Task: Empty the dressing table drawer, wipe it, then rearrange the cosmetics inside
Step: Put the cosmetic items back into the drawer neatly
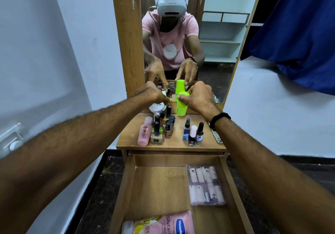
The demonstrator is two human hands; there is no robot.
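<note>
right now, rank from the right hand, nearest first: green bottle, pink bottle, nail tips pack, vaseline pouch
1. green bottle, in the right hand
2. pink bottle, tabletop left
3. nail tips pack, drawer right
4. vaseline pouch, drawer front

In the drawer (163, 184), a packet of false nails (205, 184) lies on the right, with a lotion tube (163, 223) at its near end. Behind the drawer, small bottles (159, 126) crowd the tabletop (175, 144), then a canister (181, 109), then the mirror (217, 34).

The drawer (159, 188) stood open, holding a clear nail-tip packet (205, 184) and a pink lotion tube (168, 223); small bottles (156, 134) stood on the desk (174, 145).
</note>
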